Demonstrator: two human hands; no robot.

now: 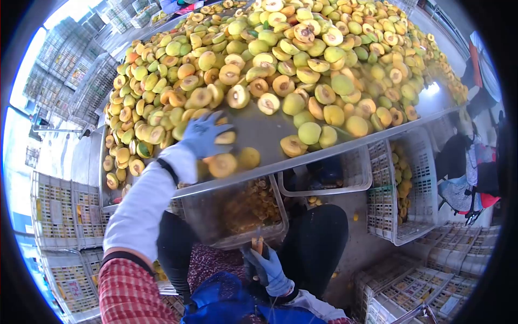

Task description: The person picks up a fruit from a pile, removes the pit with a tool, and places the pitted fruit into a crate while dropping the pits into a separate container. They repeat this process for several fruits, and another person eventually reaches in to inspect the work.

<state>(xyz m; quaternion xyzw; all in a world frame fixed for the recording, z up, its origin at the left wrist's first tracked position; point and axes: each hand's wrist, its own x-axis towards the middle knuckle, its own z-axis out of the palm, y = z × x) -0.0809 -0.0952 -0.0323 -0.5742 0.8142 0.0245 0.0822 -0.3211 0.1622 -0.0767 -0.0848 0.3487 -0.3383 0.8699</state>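
My left hand [204, 139], in a light blue glove, reaches onto the metal table with its fingers spread. One fruit half [225, 137] lies against its fingertips, and another cut half [222, 165] sits just below the palm. Over the table spreads a big heap of halved yellow-green stone fruits [259, 86], several with brown pit hollows showing. Down by my lap, my right hand [272, 272], also gloved, is closed around a small tool [259, 245] with an orange-brown part; its full shape is partly hidden.
Under the table edge [324, 154] stands a bin [280, 216] of brownish scraps, beside a second plastic bin [359, 175]. A white crate [380, 200] with fruit is at the right. Stacked crates [67, 208] flank the left side. Another person [469, 183] is at far right.
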